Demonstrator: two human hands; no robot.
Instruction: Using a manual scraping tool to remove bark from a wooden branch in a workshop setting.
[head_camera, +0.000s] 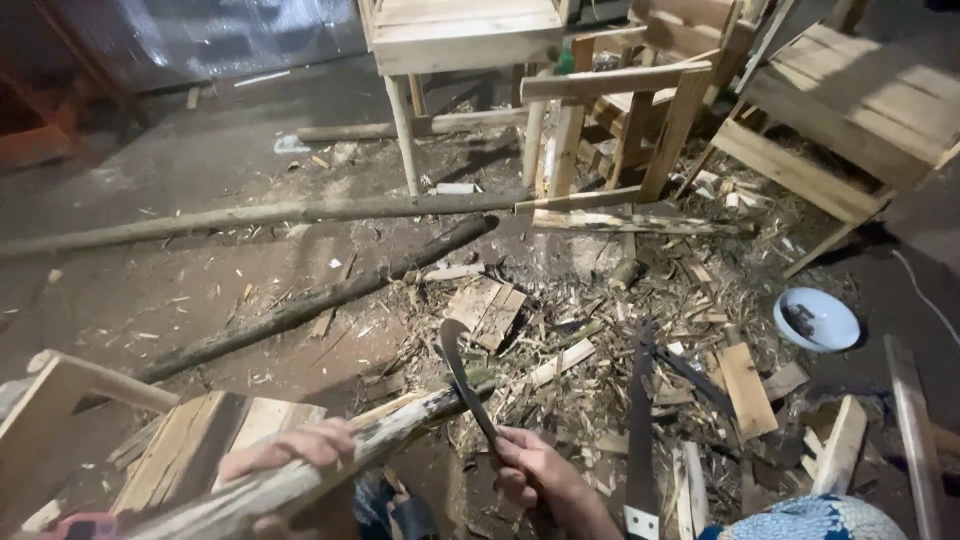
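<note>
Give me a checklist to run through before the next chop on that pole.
1. Left hand grips the pole: ok.
2. Right hand holds the curved blade by its handle: ok.
3. Blade edge meets the pole's far end, clear of the left hand: ok.
4. Pole end braced on something firm: cannot tell, wood scraps hide it.
5. Handsaw lies close beside the right hand: not ok.
6. Blue bowl sits away from the swing: ok.

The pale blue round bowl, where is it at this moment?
In the head view, the pale blue round bowl lies on the dark floor at the right side, beyond the wood scraps and below the slatted wooden frame.
</note>
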